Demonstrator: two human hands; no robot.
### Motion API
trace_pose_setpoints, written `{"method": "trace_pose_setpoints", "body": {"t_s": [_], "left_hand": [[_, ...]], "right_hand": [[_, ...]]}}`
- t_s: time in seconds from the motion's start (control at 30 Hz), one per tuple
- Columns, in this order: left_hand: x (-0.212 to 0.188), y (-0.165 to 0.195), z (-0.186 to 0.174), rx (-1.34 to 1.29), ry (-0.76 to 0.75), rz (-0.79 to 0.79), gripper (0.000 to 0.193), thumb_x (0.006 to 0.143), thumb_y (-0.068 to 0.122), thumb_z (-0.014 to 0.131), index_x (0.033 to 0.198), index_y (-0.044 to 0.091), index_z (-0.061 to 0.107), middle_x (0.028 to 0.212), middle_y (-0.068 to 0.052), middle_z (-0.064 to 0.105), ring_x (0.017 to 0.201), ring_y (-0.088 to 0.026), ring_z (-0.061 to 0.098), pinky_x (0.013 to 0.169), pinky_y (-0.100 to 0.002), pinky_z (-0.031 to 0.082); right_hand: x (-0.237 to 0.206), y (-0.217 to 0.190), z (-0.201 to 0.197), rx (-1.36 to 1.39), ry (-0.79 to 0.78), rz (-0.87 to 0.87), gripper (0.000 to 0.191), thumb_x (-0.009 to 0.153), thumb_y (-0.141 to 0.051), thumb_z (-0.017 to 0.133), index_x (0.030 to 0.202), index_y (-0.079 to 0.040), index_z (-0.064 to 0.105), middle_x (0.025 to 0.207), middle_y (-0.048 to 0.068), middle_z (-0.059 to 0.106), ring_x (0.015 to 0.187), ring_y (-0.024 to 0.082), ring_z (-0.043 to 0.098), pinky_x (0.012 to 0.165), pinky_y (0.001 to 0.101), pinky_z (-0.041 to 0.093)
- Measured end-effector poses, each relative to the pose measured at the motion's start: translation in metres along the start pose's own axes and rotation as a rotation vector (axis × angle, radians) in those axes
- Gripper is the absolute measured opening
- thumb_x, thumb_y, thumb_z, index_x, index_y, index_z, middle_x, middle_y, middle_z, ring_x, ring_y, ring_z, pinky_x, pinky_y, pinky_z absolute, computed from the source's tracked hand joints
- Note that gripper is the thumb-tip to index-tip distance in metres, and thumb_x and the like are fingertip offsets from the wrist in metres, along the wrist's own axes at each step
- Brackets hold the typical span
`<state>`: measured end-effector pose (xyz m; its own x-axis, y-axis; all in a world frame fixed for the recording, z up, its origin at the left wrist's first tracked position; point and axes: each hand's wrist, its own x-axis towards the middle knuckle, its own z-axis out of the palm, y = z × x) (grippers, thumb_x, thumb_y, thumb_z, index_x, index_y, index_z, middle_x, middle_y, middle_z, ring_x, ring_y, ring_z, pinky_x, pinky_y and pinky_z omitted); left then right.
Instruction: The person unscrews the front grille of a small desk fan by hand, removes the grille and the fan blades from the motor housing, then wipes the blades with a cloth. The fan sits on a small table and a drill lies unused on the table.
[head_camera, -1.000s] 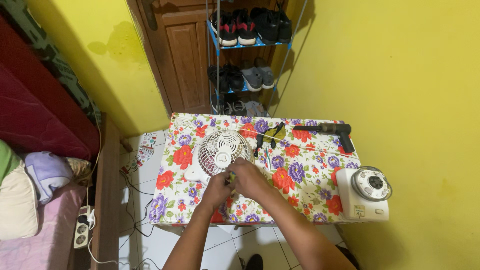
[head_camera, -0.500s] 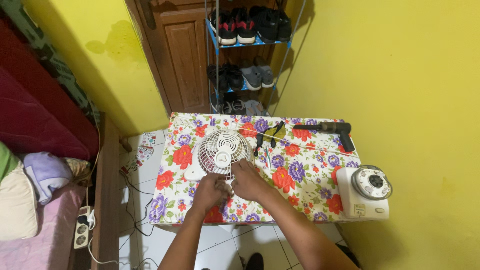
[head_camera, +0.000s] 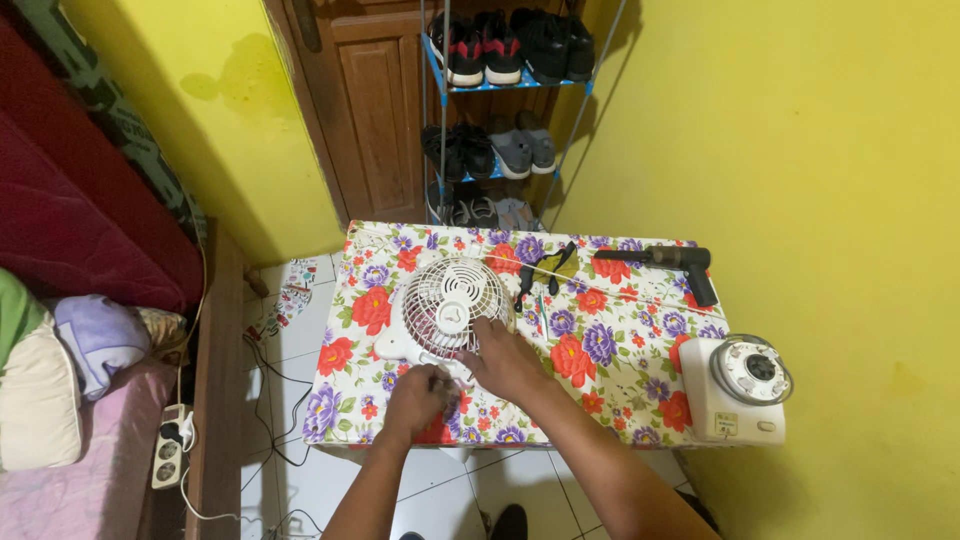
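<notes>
Head view, hands (head_camera: 465, 380) on white fan (head_camera: 447, 312)

i saw one small pale label (head_camera: 727, 424) on the white appliance (head_camera: 735, 390) at the table's (head_camera: 620, 420) right corner.

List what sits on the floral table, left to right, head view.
White fan grille → pliers → black power tool → white fan base with dial.
</notes>
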<state>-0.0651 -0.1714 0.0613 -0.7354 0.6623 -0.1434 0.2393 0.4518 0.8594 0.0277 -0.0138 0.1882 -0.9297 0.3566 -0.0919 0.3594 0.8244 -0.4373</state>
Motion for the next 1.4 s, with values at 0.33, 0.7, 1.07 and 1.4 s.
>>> {"method": "trace_pose_setpoints", "body": {"t_s": [0.33,0.7,1.07,1.4], "left_hand": [[0.006,-0.004,0.026,-0.067,-0.228,-0.107,0.024,0.091,0.013,0.060,0.108,0.005,0.075,0.083,-0.016,0.077,0.075,-0.024,0.075,0.075,-0.037,0.058],[0.001,-0.010,0.032,-0.105,-0.281,-0.125,0.032,0.093,0.016,0.058,0.121,0.008,0.070,0.092,-0.014,0.078,0.081,-0.024,0.074,0.078,-0.036,0.057],[0.003,-0.010,0.035,-0.006,-0.211,-0.109,0.028,0.090,0.019,0.065,0.112,0.004,0.070,0.095,-0.014,0.076,0.086,-0.026,0.072,0.082,-0.037,0.055],[0.002,-0.007,0.037,-0.023,-0.134,-0.166,0.036,0.090,0.022,0.065,0.121,0.005,0.070,0.108,-0.017,0.077,0.100,-0.031,0.074,0.091,-0.038,0.055]], "right_hand": [[-0.006,-0.003,-0.007,0.016,0.041,-0.087,0.030,0.088,-0.013,0.067,0.115,-0.006,0.054,0.110,0.021,0.061,0.102,0.044,0.062,0.083,0.0548,0.050],[-0.003,0.019,-0.002,0.040,0.115,-0.231,0.035,0.067,0.009,0.062,0.098,-0.006,0.068,0.105,0.017,0.066,0.103,0.040,0.063,0.089,0.0468,0.051],[-0.003,0.037,-0.009,0.165,0.178,-0.044,0.027,0.068,0.000,0.074,0.094,-0.004,0.069,0.102,0.017,0.067,0.101,0.036,0.065,0.087,0.0431,0.052],[-0.004,0.072,0.001,0.316,0.301,0.125,0.024,0.071,-0.007,0.075,0.095,-0.002,0.072,0.097,0.014,0.073,0.092,0.028,0.072,0.084,0.0381,0.056]]}}
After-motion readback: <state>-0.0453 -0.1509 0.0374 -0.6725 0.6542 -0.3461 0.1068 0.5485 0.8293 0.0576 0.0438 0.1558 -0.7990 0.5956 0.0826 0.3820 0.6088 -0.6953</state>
